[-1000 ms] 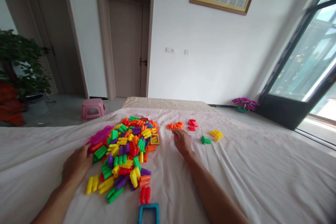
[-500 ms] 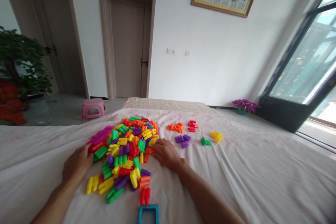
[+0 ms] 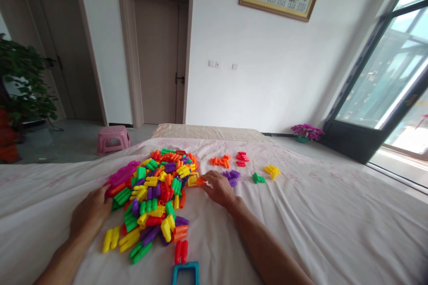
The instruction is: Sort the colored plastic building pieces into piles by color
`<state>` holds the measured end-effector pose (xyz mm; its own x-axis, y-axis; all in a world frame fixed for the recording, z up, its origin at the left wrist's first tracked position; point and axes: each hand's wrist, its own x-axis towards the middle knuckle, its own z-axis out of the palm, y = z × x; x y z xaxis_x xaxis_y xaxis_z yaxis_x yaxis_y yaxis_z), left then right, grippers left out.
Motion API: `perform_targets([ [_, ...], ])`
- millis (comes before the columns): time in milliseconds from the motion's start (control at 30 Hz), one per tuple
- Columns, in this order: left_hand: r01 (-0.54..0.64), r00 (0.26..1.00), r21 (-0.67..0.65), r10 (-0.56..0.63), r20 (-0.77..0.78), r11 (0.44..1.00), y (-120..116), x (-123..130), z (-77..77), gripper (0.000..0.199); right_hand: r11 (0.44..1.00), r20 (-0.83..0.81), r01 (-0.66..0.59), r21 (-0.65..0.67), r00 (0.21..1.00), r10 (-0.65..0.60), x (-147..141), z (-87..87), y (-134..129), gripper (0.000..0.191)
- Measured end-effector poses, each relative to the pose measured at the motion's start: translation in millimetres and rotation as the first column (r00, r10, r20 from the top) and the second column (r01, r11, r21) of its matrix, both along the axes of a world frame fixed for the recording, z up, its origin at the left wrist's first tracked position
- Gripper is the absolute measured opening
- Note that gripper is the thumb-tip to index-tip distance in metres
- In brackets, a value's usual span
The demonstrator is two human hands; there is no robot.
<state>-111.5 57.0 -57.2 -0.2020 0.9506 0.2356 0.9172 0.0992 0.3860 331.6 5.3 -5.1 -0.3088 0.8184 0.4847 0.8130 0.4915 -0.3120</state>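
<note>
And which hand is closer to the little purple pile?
Right. The right hand is just beside the little purple pile; the left hand is away across the big mixed pile.

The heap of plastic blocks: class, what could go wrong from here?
The right hand pinches an orange block beside the yellow square piece; drawing it off might drag that piece. The small purple group lies close to that hand; its knuckles could scatter it. The left hand sits at the edge of the heap; a nudge might loosen blocks.
</note>
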Motion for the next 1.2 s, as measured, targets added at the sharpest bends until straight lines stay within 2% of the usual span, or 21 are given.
perform_targets([
  [67, 0.0, 1.0, -0.003, 0.0, -0.009, 1.0, 2, -1, -1.8, 0.059, 0.985, -0.107, 0.17, 0.017, 0.98, -0.167, 15, -2.2, 7, 0.027],
  [200, 0.007, 1.0, 0.0, -0.007, -0.025, 1.0, 5, -5, -6.7, 0.056, 0.904, -0.255, 0.428, -0.019, 0.872, -0.418, 46, -5.8, 22, 0.029],
  [300, 0.004, 1.0, -0.007, -0.004, -0.027, 1.0, 7, -6, -10.0, 0.054, 0.852, -0.351, 0.521, -0.045, 0.79, -0.502, 63, -8.3, 35, 0.035],
  [367, 0.012, 1.0, -0.006, -0.012, -0.026, 1.0, 7, -7, -11.6, 0.055, 0.84, -0.41, 0.539, -0.063, 0.753, -0.514, 68, -10.1, 43, 0.042],
  [500, 0.024, 0.999, 0.014, -0.024, -0.023, 1.0, 7, -9, -13.3, 0.056, 0.849, -0.442, 0.525, -0.053, 0.75, -0.492, 66, -12.5, 48, 0.044],
  [733, 0.015, 1.0, 0.02, -0.015, -0.002, 1.0, 6, -5, -9.2, 0.055, 0.896, -0.321, 0.444, 0.001, 0.849, -0.421, 44, -12.1, 27, 0.039],
  [833, -0.007, 1.0, 0.029, 0.007, 0.008, 1.0, 3, -2, -6.3, 0.055, 0.937, -0.24, 0.35, 0.02, 0.911, -0.335, 29, -12.9, 18, 0.041],
  [967, 0.007, 1.0, 0.054, -0.007, 0.006, 0.999, 1, -1, -3.1, 0.055, 0.986, -0.128, 0.142, 0.084, 0.983, -0.131, 3, -9.3, 10, 0.048],
  [1067, 0.003, 1.0, 0.022, -0.003, 0.002, 1.0, 0, 0, 0.0, 0.057, 0.995, -0.094, 0.014, 0.1, 0.996, -0.004, -16, -2.1, 9, 0.052],
  [1200, 0.002, 1.0, 0.003, -0.002, 0.016, 1.0, 0, 1, 2.1, 0.059, 0.994, -0.072, -0.044, 0.102, 0.996, 0.051, -36, 8.0, 16, 0.052],
])
